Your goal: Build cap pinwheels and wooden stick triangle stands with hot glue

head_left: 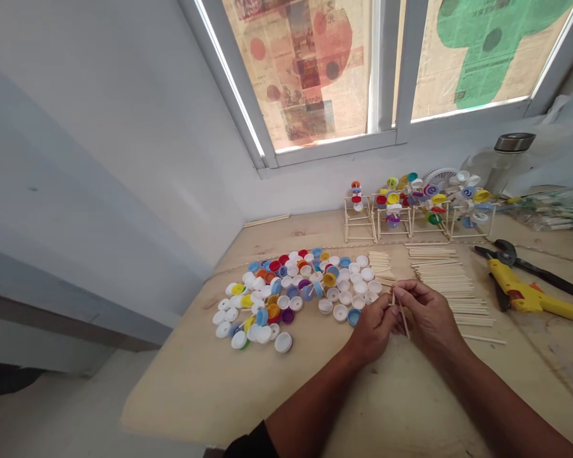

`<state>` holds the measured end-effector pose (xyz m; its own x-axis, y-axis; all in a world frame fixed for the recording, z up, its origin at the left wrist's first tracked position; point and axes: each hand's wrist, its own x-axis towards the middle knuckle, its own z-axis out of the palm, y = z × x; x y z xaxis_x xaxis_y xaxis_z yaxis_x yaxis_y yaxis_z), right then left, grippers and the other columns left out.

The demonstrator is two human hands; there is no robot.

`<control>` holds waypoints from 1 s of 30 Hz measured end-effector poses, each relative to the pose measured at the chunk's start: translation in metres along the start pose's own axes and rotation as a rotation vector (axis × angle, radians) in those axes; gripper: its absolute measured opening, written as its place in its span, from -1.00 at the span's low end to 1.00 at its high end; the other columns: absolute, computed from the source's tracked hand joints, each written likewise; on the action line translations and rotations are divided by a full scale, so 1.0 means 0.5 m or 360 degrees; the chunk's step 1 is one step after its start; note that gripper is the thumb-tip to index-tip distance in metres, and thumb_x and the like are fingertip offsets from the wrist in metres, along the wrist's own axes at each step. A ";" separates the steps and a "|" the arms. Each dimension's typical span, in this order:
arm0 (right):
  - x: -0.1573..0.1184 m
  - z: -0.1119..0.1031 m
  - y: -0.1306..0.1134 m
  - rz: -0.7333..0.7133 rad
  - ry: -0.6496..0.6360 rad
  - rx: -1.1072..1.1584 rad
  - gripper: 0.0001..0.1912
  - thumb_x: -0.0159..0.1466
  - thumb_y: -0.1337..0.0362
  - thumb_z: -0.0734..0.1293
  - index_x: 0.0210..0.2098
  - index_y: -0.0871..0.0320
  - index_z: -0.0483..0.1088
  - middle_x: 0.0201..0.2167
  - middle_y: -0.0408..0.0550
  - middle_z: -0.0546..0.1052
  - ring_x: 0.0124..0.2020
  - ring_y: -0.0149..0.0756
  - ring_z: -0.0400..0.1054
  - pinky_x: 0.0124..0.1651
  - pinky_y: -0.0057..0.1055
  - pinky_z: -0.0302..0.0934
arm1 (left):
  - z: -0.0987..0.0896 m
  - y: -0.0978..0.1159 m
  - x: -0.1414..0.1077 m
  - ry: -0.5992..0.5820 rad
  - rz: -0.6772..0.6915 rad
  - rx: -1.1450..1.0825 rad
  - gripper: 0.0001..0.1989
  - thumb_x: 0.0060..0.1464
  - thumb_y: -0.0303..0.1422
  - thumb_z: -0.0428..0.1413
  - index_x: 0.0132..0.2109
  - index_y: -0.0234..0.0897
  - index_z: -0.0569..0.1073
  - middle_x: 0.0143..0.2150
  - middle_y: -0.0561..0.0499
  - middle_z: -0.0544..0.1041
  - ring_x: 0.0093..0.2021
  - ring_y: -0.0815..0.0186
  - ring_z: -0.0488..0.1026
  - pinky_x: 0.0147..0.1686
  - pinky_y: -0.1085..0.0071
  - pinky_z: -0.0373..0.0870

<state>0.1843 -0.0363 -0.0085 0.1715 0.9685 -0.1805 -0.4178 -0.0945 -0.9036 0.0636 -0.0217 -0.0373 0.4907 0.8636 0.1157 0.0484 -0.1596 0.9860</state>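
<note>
Pinching thin sticks (403, 321) above the surface (334, 394), the left hand (375, 326) and right hand (423, 308) hide with their fingers where the pieces meet.

Bright daylight through the papered windows (310, 70), soft shadows, wide-angle stretching toward the edges.

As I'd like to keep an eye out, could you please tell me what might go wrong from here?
The left hand is right beside the loose caps, so a nudge might scatter them. The right hand is close to the stick rows, which could be knocked askew. The held sticks look thin and might slip or snap under pressure.
</note>
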 end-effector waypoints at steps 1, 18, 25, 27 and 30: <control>0.000 0.000 0.001 -0.0014 0.0007 0.0002 -0.63 -0.10 0.07 0.52 -0.42 0.13 0.40 -0.61 -0.22 0.41 -0.66 -0.45 0.22 -0.64 -0.47 0.16 | 0.001 -0.001 0.000 0.0017 0.0004 0.0003 -0.71 0.19 -0.16 -0.08 -0.32 -0.28 0.33 -0.40 0.01 0.44 -0.41 0.33 0.37 -0.35 0.39 0.35; 0.013 -0.006 0.009 -0.0235 0.0052 -0.0262 -0.58 -0.14 -0.03 0.51 -0.44 0.15 0.47 -0.53 -0.10 0.49 -0.51 -0.36 0.33 -0.50 -0.45 0.23 | -0.021 0.006 0.015 0.0039 0.0125 0.0268 -0.64 0.21 -0.14 -0.11 -0.35 -0.31 0.38 -0.44 0.05 0.33 -0.40 0.35 0.24 -0.34 0.43 0.25; 0.010 -0.007 0.012 -0.0236 0.0063 -0.0249 -0.58 -0.13 -0.02 0.51 -0.43 0.16 0.47 -0.50 -0.10 0.50 -0.48 -0.36 0.35 -0.43 -0.43 0.27 | -0.014 0.010 0.010 0.0036 0.0131 0.0153 -0.65 0.22 -0.15 -0.11 -0.35 -0.31 0.37 -0.40 0.03 0.37 -0.35 0.33 0.27 -0.26 0.41 0.26; 0.009 -0.007 0.012 -0.0230 0.0054 -0.0233 -0.60 -0.12 0.01 0.51 -0.42 0.16 0.48 -0.49 -0.10 0.51 -0.46 -0.36 0.35 -0.40 -0.42 0.28 | -0.009 0.017 0.009 0.0051 0.0112 0.0049 -0.62 0.20 -0.11 -0.09 -0.37 -0.31 0.38 -0.40 0.02 0.38 -0.35 0.32 0.29 -0.26 0.40 0.27; 0.012 -0.010 0.014 -0.0213 0.0015 -0.0200 -0.62 -0.11 0.05 0.52 -0.40 0.16 0.49 -0.47 -0.10 0.51 -0.43 -0.36 0.35 -0.36 -0.43 0.28 | -0.005 0.029 0.011 0.0055 0.0083 -0.0112 -0.55 0.15 -0.02 -0.06 -0.39 -0.33 0.41 -0.42 0.00 0.42 -0.36 0.30 0.32 -0.26 0.38 0.30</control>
<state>0.1866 -0.0325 -0.0178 0.2266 0.9722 -0.0587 -0.2758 0.0062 -0.9612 0.0650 -0.0182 -0.0221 0.4605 0.8712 0.1699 -0.0384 -0.1717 0.9844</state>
